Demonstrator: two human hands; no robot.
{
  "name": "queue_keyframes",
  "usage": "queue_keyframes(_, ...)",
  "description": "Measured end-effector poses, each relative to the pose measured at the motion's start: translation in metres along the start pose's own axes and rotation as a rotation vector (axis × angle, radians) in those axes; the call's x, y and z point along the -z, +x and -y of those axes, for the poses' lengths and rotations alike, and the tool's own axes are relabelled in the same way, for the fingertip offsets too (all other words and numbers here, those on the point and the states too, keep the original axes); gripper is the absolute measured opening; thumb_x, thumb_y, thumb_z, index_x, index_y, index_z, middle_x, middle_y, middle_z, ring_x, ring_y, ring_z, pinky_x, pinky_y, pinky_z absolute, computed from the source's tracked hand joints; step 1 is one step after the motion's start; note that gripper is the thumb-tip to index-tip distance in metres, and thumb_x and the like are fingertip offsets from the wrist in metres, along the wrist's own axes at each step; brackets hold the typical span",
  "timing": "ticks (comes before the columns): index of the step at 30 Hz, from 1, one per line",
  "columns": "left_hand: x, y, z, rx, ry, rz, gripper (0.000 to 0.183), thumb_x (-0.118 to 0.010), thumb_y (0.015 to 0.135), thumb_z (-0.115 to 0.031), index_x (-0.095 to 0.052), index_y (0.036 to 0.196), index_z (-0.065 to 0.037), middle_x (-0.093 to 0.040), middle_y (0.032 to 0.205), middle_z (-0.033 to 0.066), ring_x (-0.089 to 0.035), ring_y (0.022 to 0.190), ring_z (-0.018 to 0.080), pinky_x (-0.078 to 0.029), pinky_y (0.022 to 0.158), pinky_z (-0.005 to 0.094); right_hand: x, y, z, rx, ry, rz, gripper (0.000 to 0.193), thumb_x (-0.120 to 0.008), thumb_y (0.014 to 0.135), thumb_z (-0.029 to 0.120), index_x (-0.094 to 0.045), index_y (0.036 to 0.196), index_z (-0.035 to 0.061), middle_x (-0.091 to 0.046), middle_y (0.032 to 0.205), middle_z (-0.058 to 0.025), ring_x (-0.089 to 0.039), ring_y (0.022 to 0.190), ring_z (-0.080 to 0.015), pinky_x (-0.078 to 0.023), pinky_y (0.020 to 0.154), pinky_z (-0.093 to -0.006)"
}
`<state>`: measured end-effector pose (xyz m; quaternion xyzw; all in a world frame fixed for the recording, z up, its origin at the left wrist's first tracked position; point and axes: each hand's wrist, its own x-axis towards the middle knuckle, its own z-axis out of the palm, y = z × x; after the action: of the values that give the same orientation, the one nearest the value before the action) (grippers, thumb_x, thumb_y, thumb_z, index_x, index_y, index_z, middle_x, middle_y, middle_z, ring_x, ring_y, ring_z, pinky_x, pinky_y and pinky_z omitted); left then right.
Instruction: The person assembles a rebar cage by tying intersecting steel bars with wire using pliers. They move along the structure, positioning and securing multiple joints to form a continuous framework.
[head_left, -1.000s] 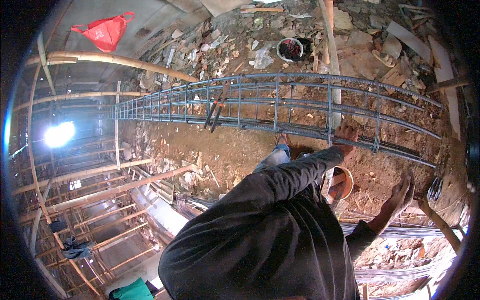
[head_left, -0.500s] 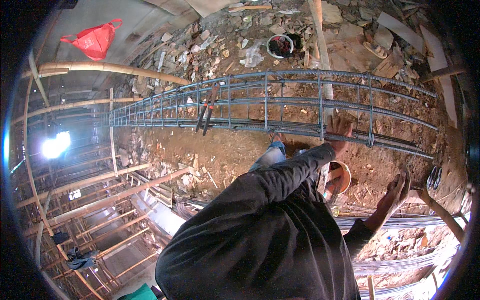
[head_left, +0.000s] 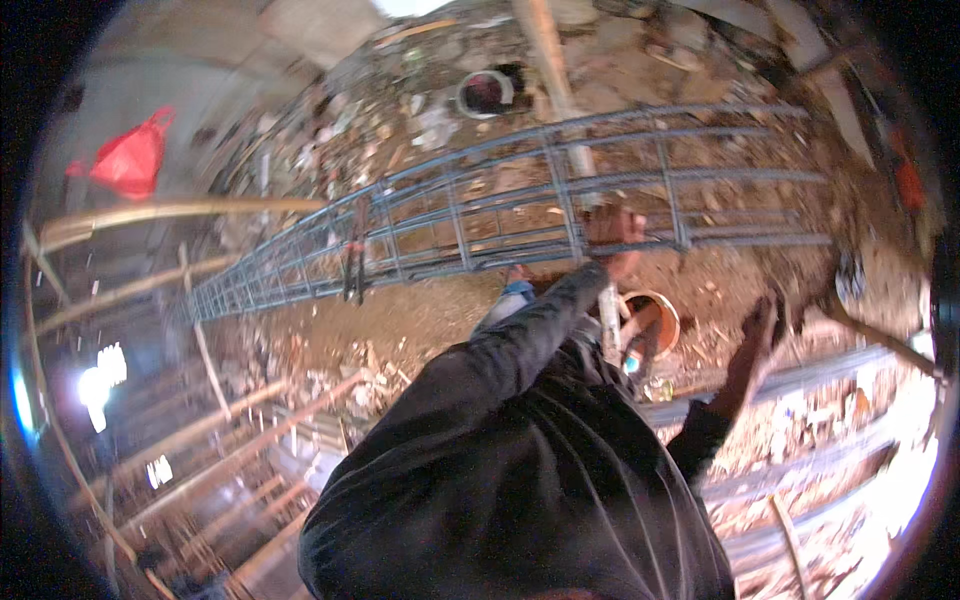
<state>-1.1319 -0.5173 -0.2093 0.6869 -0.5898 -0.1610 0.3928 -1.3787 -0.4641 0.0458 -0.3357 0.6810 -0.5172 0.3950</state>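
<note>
A long rebar cage (head_left: 455,225) of ribbed bars and square ties runs across in front of me. My left hand (head_left: 615,235) is at its lower bars near the right end, fingers curled over them beside a tie; blur hides the exact grip. Farther left, a pair of pincers (head_left: 355,265) with dark, red-marked handles hangs on the cage. My right hand (head_left: 765,325) is held apart from the cage, below its right end. Its fingers look stretched and the thumb stands away, with nothing seen in it, though motion smears the outline.
An orange bucket (head_left: 668,312) stands below my left hand. A wooden pole (head_left: 545,55) passes under the cage. Beyond lie rubble and a pale bucket (head_left: 485,93). Bamboo poles (head_left: 180,215) and a red bag (head_left: 132,158) are at left; long bars (head_left: 810,465) lie at lower right.
The view has swung, so the cage, buckets and both hands sit farther left and the picture is blurred. My left hand stays at the cage; my right hand remains off it.
</note>
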Motion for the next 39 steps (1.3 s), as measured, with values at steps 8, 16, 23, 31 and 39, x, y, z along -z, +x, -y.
queue_keyframes(8,0.064,0.006,0.007,-0.553,0.392,0.205,0.031,-0.063,0.107,-0.034,-0.062,0.113,-0.003,-0.059,0.090,0.0171,-0.061,0.091,0.0388,-0.046,0.079,0.0541,0.001,0.002,-0.015,-0.035,0.094,-0.147,0.027,-0.063,0.107,0.014,-0.071,0.127,-0.0027,-0.073,0.103,-0.0029,-0.064,0.092,-0.0113,-0.054,0.083,-0.0265)
queue_keyframes(16,0.111,0.022,-0.076,0.133,-0.182,0.606,0.057,-0.052,0.111,-0.050,-0.066,0.126,0.004,-0.072,0.120,0.0254,-0.069,0.112,0.0349,-0.050,0.095,0.0466,0.012,0.006,-0.024,-0.006,0.201,-0.291,0.027,-0.064,0.109,0.022,-0.074,0.123,0.0014,-0.061,0.085,0.0037,-0.052,0.077,-0.0067,-0.042,0.067,-0.0240)
queue_keyframes(23,0.109,0.030,-0.088,0.070,0.066,0.583,0.055,-0.053,0.111,-0.048,-0.067,0.118,0.004,-0.070,0.104,0.0242,-0.065,0.095,0.0375,-0.049,0.087,0.0475,0.036,0.014,-0.034,0.001,0.210,-0.387,0.029,-0.064,0.109,0.024,-0.074,0.123,0.0006,-0.059,0.084,0.0050,-0.049,0.075,-0.0058,-0.039,0.065,-0.0231)
queue_keyframes(31,0.117,0.040,-0.094,0.039,0.124,0.674,0.059,-0.052,0.109,-0.055,-0.070,0.122,0.001,-0.072,0.111,0.0269,-0.066,0.104,0.0441,-0.049,0.088,0.0513,0.054,0.015,-0.037,0.050,0.205,-0.423,0.029,-0.064,0.109,0.023,-0.074,0.123,0.0001,-0.061,0.084,0.0038,-0.051,0.077,-0.0064,-0.042,0.067,-0.0232)
queue_keyframes(39,0.125,0.034,-0.114,0.049,-0.007,0.618,0.059,-0.053,0.111,-0.048,-0.064,0.125,0.008,-0.069,0.107,0.0259,-0.064,0.099,0.0368,-0.049,0.090,0.0462,0.049,0.019,-0.048,0.044,0.297,-0.411,0.026,-0.063,0.107,0.018,-0.074,0.120,-0.0016,-0.070,0.089,-0.0006,-0.060,0.081,-0.0094,-0.051,0.073,-0.0282)
